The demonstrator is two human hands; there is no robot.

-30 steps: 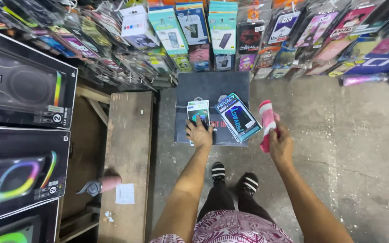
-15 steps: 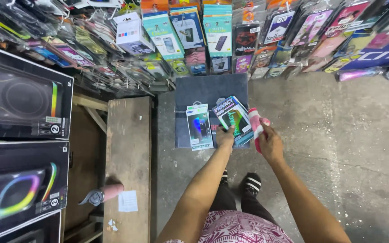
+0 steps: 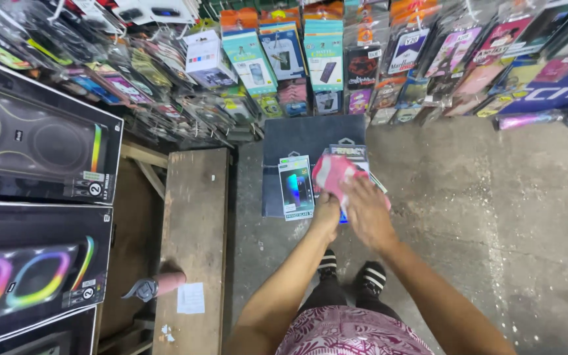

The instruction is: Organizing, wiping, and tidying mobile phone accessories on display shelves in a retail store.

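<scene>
Head view, looking down at a shop floor.

Right hand (image 3: 366, 213): flat and mostly open, palm pressing a pink-and-white cloth (image 3: 334, 173) onto the packet beneath, as for wiping its face.

Left hand (image 3: 327, 212): at the near edge of that dark blue screen-protector packet (image 3: 350, 152), apparently steadying it; grip hidden, cannot tell how far closed.

Just left of the left hand: a second teal-edged packet (image 3: 295, 187), lying flat and untouched, clear of the cloth.

Under both packets: a dark mat (image 3: 304, 135) keeping them off the concrete floor (image 3: 494, 210).

Further left: a wooden surface (image 3: 195, 223). Beyond the hands: hanging phone accessories (image 3: 323, 59).
</scene>
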